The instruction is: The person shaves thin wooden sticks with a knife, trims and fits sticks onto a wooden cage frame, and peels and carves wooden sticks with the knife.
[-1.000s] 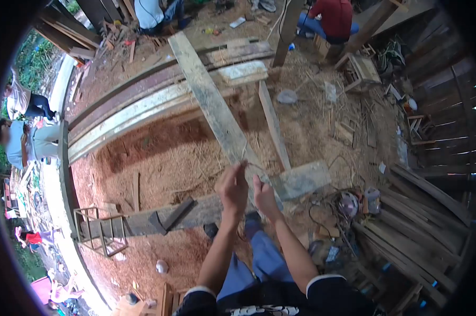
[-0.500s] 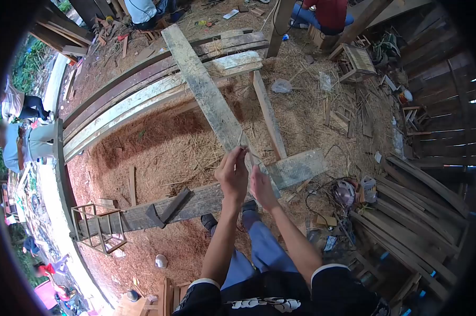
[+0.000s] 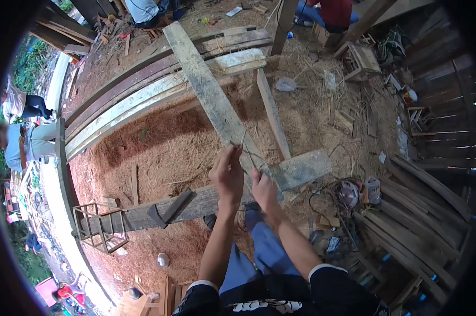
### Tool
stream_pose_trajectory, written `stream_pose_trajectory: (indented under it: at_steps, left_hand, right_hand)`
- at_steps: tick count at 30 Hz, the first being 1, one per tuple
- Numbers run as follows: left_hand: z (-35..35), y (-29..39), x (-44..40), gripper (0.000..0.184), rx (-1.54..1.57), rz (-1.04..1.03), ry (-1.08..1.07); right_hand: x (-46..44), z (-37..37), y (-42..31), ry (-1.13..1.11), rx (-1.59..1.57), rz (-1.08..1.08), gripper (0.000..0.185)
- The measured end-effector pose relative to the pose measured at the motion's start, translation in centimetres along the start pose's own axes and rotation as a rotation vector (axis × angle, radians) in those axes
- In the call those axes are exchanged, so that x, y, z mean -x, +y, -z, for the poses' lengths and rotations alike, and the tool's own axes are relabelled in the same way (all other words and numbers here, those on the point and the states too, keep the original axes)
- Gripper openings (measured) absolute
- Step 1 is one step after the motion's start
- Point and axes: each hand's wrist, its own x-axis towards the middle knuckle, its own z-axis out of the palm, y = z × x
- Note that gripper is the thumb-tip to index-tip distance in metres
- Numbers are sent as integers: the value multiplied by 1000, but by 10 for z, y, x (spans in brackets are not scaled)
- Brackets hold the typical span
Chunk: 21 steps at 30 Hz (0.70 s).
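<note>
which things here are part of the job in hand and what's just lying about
In the job:
- thin strip
- left hand
- right hand

Likely just lying about:
- plastic bag
- wooden frame
- stacked planks
- dark offcut

Can't tell: long plank beyond the hands

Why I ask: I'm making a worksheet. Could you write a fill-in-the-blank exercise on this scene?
Of the left hand, pinching a thin strip, and the right hand, the ____ one reaches higher in the picture.
The seated person at upper right wears a ____ top.
The piled boards lie at the picture's lower ____.

Missing words: left; red; right.
</note>
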Motion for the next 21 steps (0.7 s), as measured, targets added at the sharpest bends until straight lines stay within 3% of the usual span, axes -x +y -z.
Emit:
stream_pose_trajectory:
  at_steps: [5,7,10,12,14,16,18,21]
  left_hand:
    - [4,-6,3,13,71,34,10]
    - [4,-4,-1,14,74,24,1]
    - [3,-3,4,13,55,19,-12]
    - [4,2,2,14,6,18,-14]
    - [7,5,5,14,-10,2,-16]
    - [6,1,3,15,1,-47,0]
    - [7,-6,-1,15,16,41,53]
    - [10,-3,5,12,11,2,26]
  right_hand:
    - [0,15,2,-16,53,80,58]
    - [7,19,-2,-164,-350,40,58]
    - [14,29,-29,-304,-663,-105,60]
    - [10,17,-24,-240,-529,-99,62]
    - [-3,-19,22,-48,-149,24,64]
    - [-20,-14,17,-83,-91,35,68]
    - [-10,-11,19,-80,4,0,68]
    - [-11,-8,26,19,107,94,61]
